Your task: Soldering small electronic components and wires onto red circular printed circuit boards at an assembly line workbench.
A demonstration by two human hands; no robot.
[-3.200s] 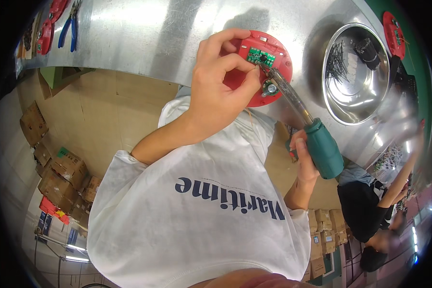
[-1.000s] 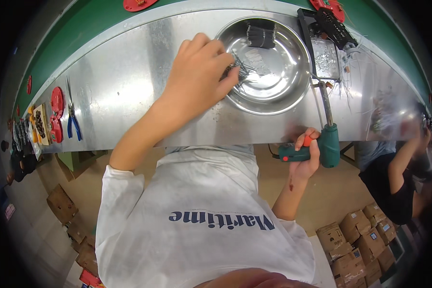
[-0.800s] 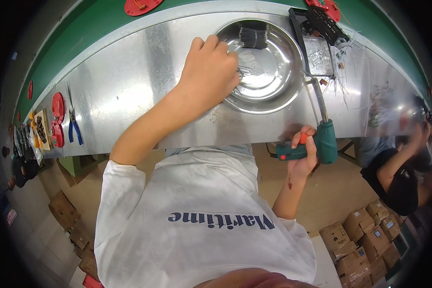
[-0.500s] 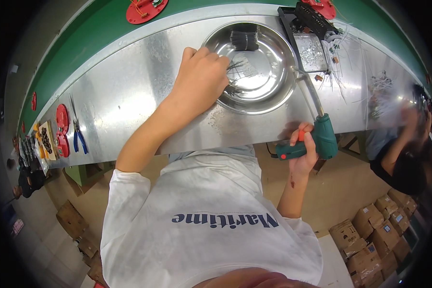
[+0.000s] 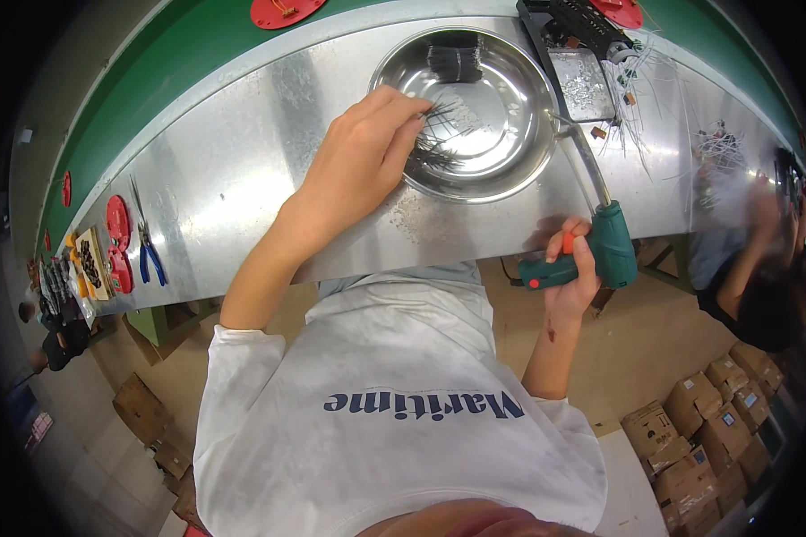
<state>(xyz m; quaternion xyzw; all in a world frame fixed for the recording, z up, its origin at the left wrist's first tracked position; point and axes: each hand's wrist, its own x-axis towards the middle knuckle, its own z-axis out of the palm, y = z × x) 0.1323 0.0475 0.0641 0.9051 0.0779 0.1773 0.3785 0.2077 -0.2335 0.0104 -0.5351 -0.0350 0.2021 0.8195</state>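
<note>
My left hand (image 5: 358, 152) reaches over the left rim of a round steel bowl (image 5: 535, 166). Its thumb and forefinger pinch a few thin dark wires (image 5: 438, 111) by their ends. Just below those fingertips, a loose heap of dark wires (image 5: 434, 154) lies in the bowl. A neat banded bundle of black wires (image 5: 455, 63) rests at the bowl's far side. My right hand (image 5: 575, 273) is wrapped round the handle of a green soldering gun (image 5: 613, 246), a finger by its orange trigger. Its metal tube points up and away, the tip close to the bowl's right rim.
A black-framed device with a metal tray (image 5: 582, 85) stands right of the bowl, beside scattered white wires (image 5: 640, 134). Blue-handled long-nose pliers (image 5: 149, 251) and red round parts (image 5: 117, 219) lie at the left. Another person's arm (image 5: 743, 268) is at the right. Cardboard boxes (image 5: 694, 403) stand behind.
My left hand has turned, and its thumb and forefinger now show at the wires. The loose heap below them shows more. The soldering gun stays in my right hand, nearly unmoved.
</note>
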